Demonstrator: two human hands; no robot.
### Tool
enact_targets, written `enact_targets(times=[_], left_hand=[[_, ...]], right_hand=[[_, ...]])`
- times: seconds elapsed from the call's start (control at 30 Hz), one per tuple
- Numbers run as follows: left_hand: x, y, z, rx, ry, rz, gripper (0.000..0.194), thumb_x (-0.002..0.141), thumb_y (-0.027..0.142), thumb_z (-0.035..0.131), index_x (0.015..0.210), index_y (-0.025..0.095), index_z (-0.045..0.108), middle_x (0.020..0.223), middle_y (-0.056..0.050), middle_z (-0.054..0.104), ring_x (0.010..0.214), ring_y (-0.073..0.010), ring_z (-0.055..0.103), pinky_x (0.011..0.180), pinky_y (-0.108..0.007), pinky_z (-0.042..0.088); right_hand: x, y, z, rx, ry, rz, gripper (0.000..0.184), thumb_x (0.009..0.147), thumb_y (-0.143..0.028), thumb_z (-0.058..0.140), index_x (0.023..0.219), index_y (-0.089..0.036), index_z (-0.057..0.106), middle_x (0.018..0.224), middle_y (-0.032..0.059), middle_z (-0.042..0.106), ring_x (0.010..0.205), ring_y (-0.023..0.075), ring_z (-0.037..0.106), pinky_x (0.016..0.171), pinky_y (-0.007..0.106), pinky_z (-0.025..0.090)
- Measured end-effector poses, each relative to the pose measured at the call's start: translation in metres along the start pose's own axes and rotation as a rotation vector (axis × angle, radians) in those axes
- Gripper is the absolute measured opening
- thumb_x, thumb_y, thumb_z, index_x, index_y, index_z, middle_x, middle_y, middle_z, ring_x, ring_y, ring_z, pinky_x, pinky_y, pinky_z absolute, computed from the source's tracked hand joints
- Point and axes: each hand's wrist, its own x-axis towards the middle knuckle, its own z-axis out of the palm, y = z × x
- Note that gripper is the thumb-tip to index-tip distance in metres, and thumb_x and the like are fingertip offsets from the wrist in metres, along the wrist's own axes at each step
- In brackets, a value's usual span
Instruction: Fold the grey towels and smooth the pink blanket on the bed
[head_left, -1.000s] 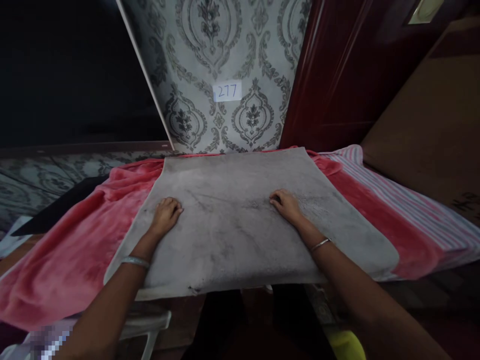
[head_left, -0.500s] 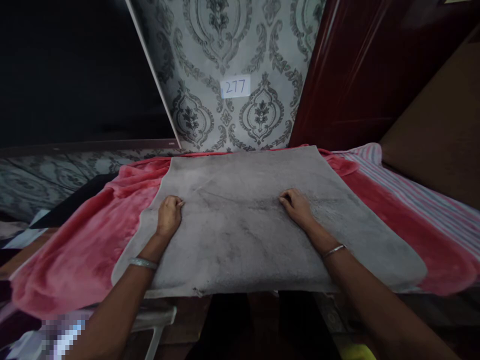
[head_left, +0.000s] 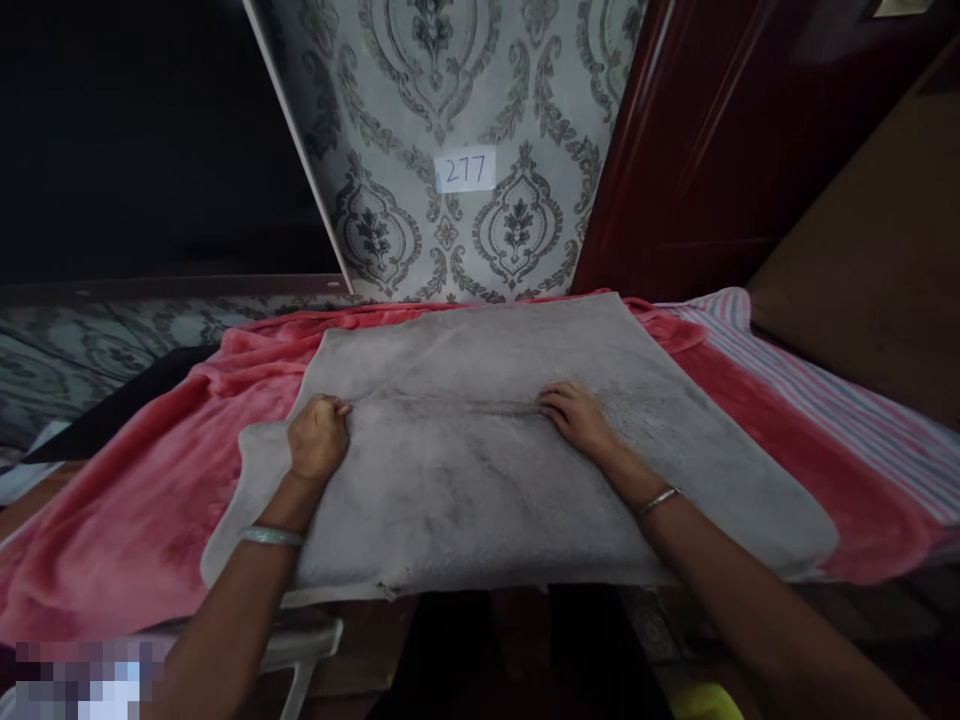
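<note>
A grey plush cloth (head_left: 450, 480) with darker smudges lies spread out before me, a faint crease running across its middle. Near its left edge my left hand (head_left: 319, 437) is closed, pinching the fabric. The edge beside that hand juts out to the left, and a slanting fold runs from it toward the back. My right hand (head_left: 579, 418) rests on the cloth right of the middle, along the crease. Its fingers lie slightly bent and apart on the fabric. Beneath the cloth is a red fleece blanket (head_left: 172, 480), showing at both sides.
A striped cloth (head_left: 817, 380) lies on the right. Behind stand a patterned wall (head_left: 517, 230) with a paper label (head_left: 465, 169) reading 277, a dark screen (head_left: 150, 150) at left and a dark red wooden panel (head_left: 690, 150) at right. A light frame leg (head_left: 300, 650) shows below.
My left hand has drawn the cloth's left edge further left, raising a slanting fold. My right hand has moved slightly left, its fingers loosening from a pinch to lie flatter.
</note>
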Motion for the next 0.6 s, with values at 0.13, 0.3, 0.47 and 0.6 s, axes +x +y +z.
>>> enact_targets(times=[0.13,0.3,0.47,0.6], left_hand=[[-0.002,0.003,-0.004,0.072,-0.009,-0.030,0.020,0.093,0.036,0.042,0.082,0.025,0.055,0.083,-0.010,0.067,0.086,-0.0287,0.066,0.075,-0.040,0.048],[0.001,0.012,-0.016,0.195,-0.111,0.012,0.031,0.094,0.040,0.035,0.081,0.023,0.057,0.082,-0.012,0.066,0.077,-0.0265,0.062,0.065,-0.035,0.039],[0.008,0.022,-0.024,0.284,-0.214,-0.042,0.035,0.091,0.043,0.029,0.078,0.022,0.052,0.078,-0.011,0.063,0.071,-0.0230,0.056,0.060,-0.030,0.027],[0.010,0.028,-0.025,0.279,-0.204,-0.051,0.033,0.088,0.045,0.025,0.074,0.023,0.045,0.073,-0.011,0.060,0.067,-0.0228,0.052,0.058,-0.029,0.023]], right_hand=[[0.001,-0.006,-0.004,-0.021,0.073,0.047,0.031,0.102,-0.029,0.044,0.102,-0.022,0.074,0.104,0.0127,0.070,0.102,0.0298,0.060,0.093,0.046,0.048],[0.004,-0.010,-0.004,-0.053,0.080,0.051,0.027,0.103,-0.027,0.046,0.102,-0.021,0.072,0.101,0.0119,0.069,0.098,0.0264,0.060,0.089,0.040,0.048],[0.008,-0.008,-0.005,-0.050,0.004,0.053,0.020,0.103,-0.026,0.052,0.103,-0.019,0.071,0.101,0.0106,0.068,0.100,0.0232,0.060,0.089,0.035,0.046],[0.005,0.000,-0.012,-0.050,-0.012,0.065,0.015,0.100,-0.022,0.058,0.105,-0.021,0.072,0.105,0.0094,0.068,0.103,0.0226,0.060,0.089,0.035,0.046]])
